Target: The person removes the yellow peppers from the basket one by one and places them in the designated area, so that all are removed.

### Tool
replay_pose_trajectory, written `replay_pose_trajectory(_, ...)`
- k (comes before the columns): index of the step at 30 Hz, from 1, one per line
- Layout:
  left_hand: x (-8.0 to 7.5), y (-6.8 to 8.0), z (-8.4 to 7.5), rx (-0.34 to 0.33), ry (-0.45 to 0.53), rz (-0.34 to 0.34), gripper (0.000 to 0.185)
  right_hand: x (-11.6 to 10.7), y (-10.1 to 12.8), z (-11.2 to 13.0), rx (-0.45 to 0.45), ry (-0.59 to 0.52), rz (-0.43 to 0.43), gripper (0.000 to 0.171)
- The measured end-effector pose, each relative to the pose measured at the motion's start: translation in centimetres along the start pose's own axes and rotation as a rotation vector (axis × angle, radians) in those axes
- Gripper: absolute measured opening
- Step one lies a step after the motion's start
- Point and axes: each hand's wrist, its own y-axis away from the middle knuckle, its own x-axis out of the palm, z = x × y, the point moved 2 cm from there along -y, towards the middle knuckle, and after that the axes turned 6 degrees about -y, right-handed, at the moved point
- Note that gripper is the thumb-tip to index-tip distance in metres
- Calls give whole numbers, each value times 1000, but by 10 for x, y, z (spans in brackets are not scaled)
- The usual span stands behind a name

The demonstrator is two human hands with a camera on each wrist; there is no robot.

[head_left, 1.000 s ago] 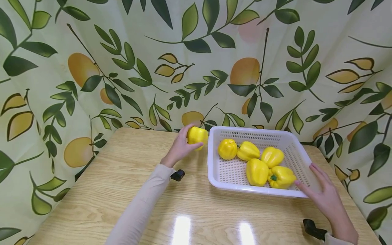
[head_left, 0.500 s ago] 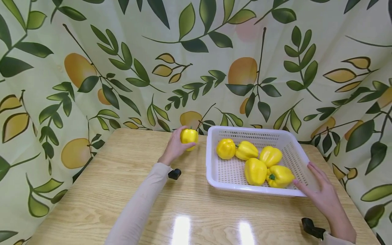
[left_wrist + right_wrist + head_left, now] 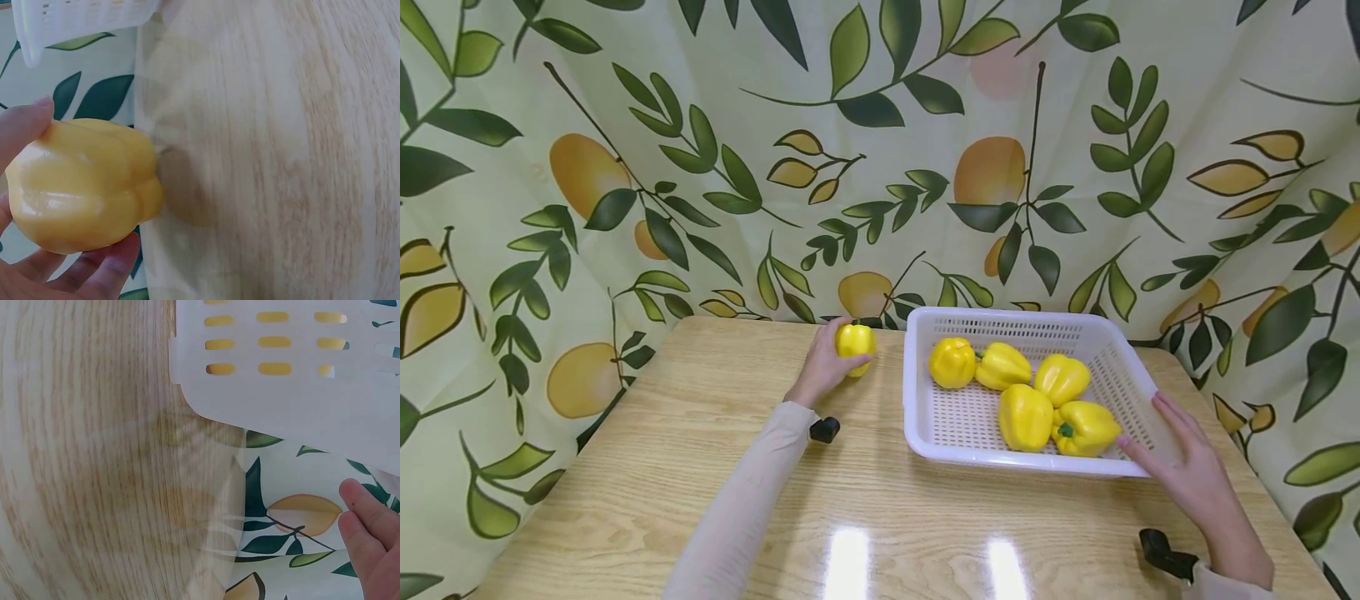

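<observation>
My left hand [image 3: 822, 368] grips a yellow bell pepper [image 3: 855, 343] at the back of the table, left of the basket. In the left wrist view the thumb lies on one side of this pepper [image 3: 81, 187] and the fingers curl under the other; the table shows beyond it. A white plastic basket [image 3: 1015, 461] holds several more yellow bell peppers [image 3: 1027, 418]. At the basket's right front corner my right hand [image 3: 1198, 475] has its thumb at the rim and its fingers stretched along the outside. The right wrist view shows straight fingers [image 3: 369, 519] beside the basket's wall [image 3: 269, 403].
The wooden table [image 3: 700, 467] reaches back to a curtain [image 3: 880, 167] printed with leaves and fruit, which also hangs at both sides. Black wrist cameras [image 3: 824, 430] sit on both forearms. Two bright reflections lie on the front of the tabletop.
My left hand has moved left with the bell pepper, away from the basket's left side. The right hand has stayed at the basket's corner. The whole head view has shifted slightly.
</observation>
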Motion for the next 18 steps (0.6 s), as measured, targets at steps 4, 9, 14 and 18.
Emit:
replay_pose_trajectory(4,1,0,3,-14,-18,10,75,-1,0,1,1,3,3,93)
replay_pose_trajectory(9,2,0,4,-24,-43,13,74,-1,0,2,4,10,4,93)
replay_pose_trajectory(14,4,1,5,-48,-61,25,75,-1,-1,0,2,14,2,93)
replay_pose_trajectory(18,4,0,5,-61,-66,47,78,0,0,0,-7,9,3,92)
